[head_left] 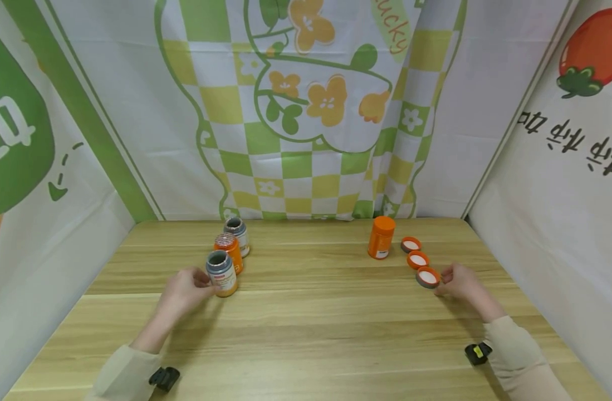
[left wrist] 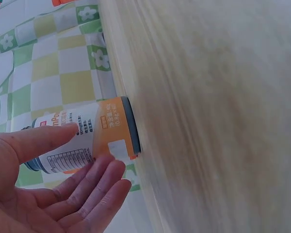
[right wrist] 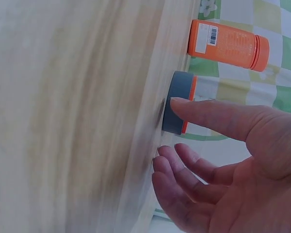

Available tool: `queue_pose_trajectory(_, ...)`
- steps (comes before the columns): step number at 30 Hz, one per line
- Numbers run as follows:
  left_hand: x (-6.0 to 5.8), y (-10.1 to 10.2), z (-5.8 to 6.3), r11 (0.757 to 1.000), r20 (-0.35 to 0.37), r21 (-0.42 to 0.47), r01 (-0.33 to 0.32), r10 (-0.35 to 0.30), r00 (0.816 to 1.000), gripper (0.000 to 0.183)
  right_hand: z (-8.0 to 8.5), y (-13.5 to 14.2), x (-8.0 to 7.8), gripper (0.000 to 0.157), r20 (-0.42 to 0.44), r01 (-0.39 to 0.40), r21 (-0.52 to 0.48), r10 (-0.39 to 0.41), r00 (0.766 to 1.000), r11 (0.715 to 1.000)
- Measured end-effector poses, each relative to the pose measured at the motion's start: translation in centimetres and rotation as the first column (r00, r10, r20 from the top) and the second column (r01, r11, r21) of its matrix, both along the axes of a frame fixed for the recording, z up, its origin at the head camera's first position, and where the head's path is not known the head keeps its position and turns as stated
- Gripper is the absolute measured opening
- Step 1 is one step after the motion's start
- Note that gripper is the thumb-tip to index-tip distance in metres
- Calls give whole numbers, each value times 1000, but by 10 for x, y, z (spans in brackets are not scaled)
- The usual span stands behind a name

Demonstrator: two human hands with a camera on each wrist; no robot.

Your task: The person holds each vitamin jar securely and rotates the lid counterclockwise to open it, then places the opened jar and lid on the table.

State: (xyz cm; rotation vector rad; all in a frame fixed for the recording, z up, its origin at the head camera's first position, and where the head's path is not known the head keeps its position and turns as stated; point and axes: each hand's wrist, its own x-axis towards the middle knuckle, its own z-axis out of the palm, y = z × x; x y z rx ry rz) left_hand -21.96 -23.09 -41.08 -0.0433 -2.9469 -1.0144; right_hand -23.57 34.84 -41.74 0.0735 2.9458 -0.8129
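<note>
Three uncapped bottles stand in a slanting row on the table's left side. Nearest is a grey-necked bottle (head_left: 221, 274) with a white and orange label; behind it come an orange bottle (head_left: 234, 257) with a shiny top and another grey-necked bottle (head_left: 241, 238). My left hand (head_left: 182, 289) is at the nearest bottle, thumb across its label in the left wrist view, fingers loosely extended beside it. On the right, three caps lie upturned in a row. My right hand (head_left: 460, 285) is at the nearest cap (head_left: 428, 277), grey outside with an orange rim, thumb over its side, fingers relaxed.
A capped orange bottle (head_left: 381, 238) stands left of the orange middle cap (head_left: 417, 260) and the far cap (head_left: 411, 244). The wooden table (head_left: 306, 334) meets a patterned curtain (head_left: 306, 167) at its back edge, with printed cloth on both sides.
</note>
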Motion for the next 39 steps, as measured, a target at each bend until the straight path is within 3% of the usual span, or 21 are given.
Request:
queue_pose_trajectory(7, 4, -2, -1, 999, -9, -29, 18, -18, 1000, 27, 4, 4, 9, 37, 4, 22, 34, -22, 1000, 999)
queue_pose_trajectory(15, 8, 8, 0, 998, -29, -11, 62, -62, 998, 13, 7, 5, 15, 25, 33, 2, 52, -4, 999, 999)
queue_pose_trajectory(39, 8, 49, -3, 990, -24, 8, 138, -137, 990, 12, 5, -24, 26, 27, 33, -42, 52, 41, 999, 998)
